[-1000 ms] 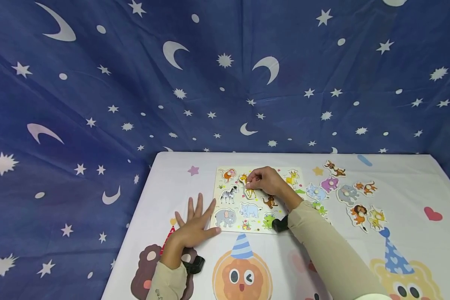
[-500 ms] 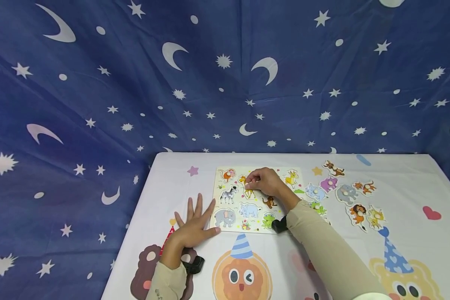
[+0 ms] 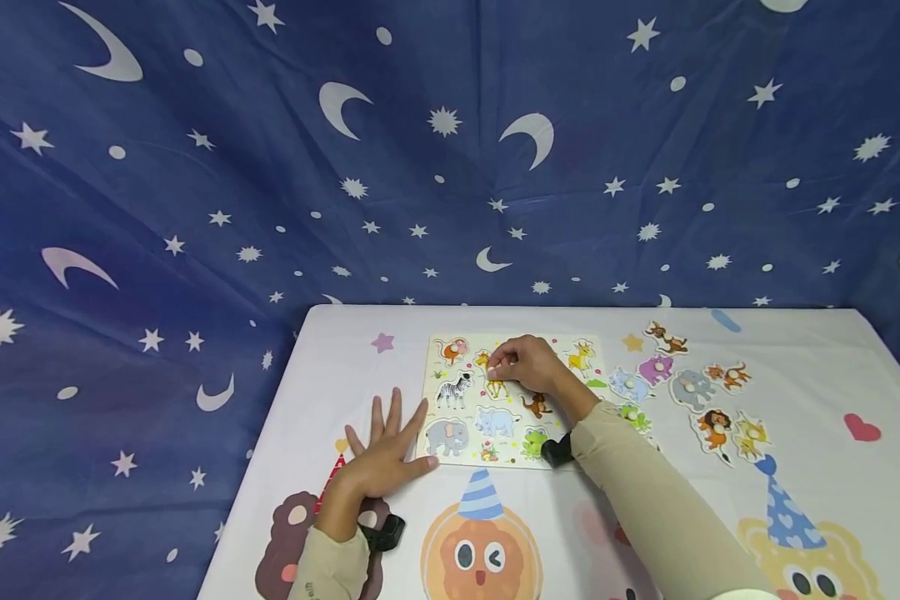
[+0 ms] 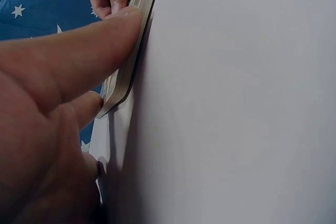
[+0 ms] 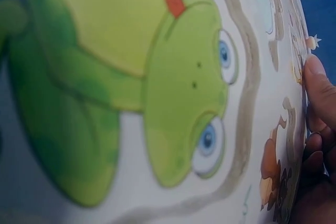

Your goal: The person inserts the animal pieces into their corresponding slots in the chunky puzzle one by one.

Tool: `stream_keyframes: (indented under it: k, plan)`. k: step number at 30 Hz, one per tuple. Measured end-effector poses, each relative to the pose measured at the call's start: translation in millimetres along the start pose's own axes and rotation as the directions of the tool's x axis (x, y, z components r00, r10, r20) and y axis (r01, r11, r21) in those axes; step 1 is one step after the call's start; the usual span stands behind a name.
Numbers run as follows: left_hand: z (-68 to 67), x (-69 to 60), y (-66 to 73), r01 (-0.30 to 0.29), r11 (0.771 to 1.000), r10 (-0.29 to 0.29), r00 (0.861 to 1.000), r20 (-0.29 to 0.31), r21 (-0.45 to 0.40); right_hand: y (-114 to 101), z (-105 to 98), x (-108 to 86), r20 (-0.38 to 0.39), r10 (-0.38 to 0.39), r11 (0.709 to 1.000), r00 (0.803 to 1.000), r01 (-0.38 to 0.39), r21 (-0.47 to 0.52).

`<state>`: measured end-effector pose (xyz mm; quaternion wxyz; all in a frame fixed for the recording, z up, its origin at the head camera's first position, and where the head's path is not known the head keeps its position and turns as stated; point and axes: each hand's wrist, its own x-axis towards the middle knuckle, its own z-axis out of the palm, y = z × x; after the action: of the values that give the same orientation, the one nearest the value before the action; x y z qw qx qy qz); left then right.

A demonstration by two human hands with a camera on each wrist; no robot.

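Left hand (image 3: pixel 381 467), fingers straight and spread, touching the left side of the one puzzle board (image 3: pixel 465 456); one giraffe piece (image 3: pixel 497 390) on the board, long axis near-to-far, directly under the nearer right hand (image 3: pixel 534 365), whose fingertips pinch it; at right, at least eight loose pieces (image 3: pixel 692 389).

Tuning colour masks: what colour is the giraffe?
Giraffe: yellow with orange-brown markings, best in head view.

Two hands (image 3: pixel 382 467) (image 3: pixel 531 364), one board (image 3: pixel 467 456), at least eight loose pieces (image 3: pixel 692 389)
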<state>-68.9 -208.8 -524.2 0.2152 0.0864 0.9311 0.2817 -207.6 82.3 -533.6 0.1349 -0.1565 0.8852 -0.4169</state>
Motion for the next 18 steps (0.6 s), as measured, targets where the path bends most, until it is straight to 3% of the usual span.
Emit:
stream_keyframes:
  k: [7,14,18]
  plan:
    - [-0.3,-0.1,-1.4,-0.001,1.000,0.001,1.000,0.005,0.020,-2.3,-3.3,0.7,0.030,0.008,1.000,1.000,-0.009,0.030]
    - [-1.5,-0.5,0.6,-0.004,1.000,0.005,1.000,-0.004,0.015,-4.0,-7.9,-0.6,0.045,0.044,0.992,0.998,-0.049,0.120]
    - [-1.3,-2.8,1.1,0.000,1.000,0.000,1.000,-0.001,0.017,-0.6,-11.2,-3.7,0.042,0.021,0.981,0.999,-0.029,0.190]
